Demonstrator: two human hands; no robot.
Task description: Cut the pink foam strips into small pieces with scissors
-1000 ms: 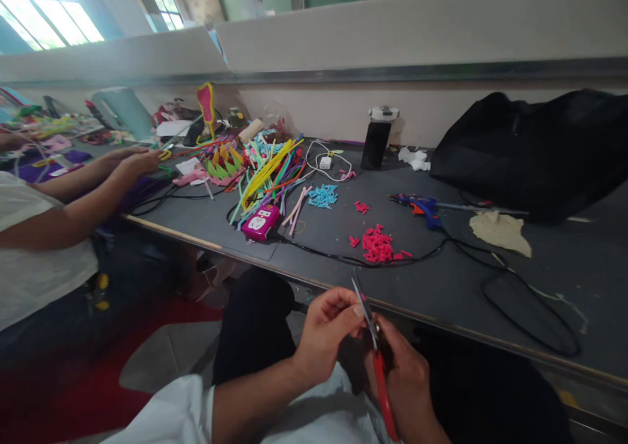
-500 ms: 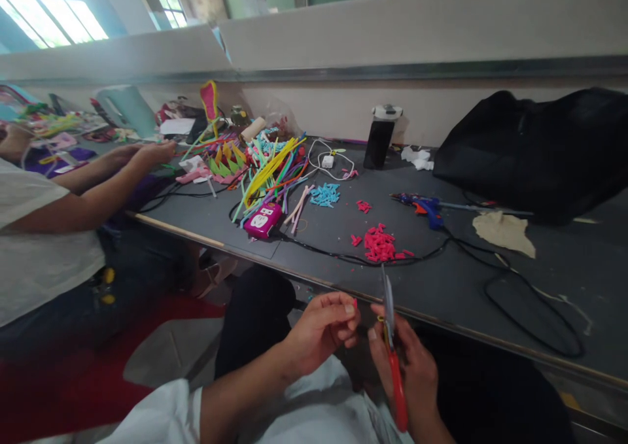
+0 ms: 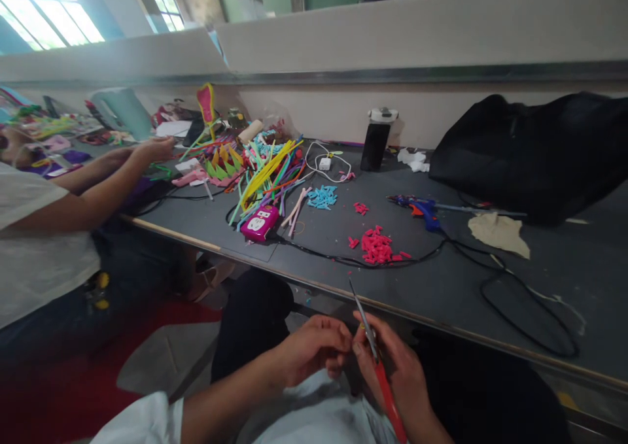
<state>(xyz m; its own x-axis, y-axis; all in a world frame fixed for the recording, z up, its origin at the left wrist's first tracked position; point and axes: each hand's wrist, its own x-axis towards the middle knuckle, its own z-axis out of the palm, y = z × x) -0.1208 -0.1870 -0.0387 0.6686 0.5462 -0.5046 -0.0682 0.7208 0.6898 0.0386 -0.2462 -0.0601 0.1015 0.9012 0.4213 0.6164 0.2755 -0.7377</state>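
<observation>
Scissors with red handles [image 3: 386,392] rest in my right hand [image 3: 405,372], the closed blades slanting up and left toward the table edge. My left hand [image 3: 314,349] is closed in a pinch, its fingertips almost against those of my right hand; whatever is between them is hidden. Both hands are over my lap, below the table's front edge. Beyond them on the table lies a pile of short red pieces [image 3: 377,246], with a smaller group of red pieces [image 3: 361,208] behind it.
Blue pieces [image 3: 322,197], bundled fuzzy stems [image 3: 267,176] and a magenta box [image 3: 260,223] lie left of the red pile. To the right are a blue glue gun [image 3: 428,215] with a trailing cord, a bottle [image 3: 377,144] and a black bag [image 3: 530,159]. Another person's arms [image 3: 112,182] reach in at left.
My hands have come together and slightly down. The scissors have tipped left. The small red piece seen earlier at my left fingertips is out of sight.
</observation>
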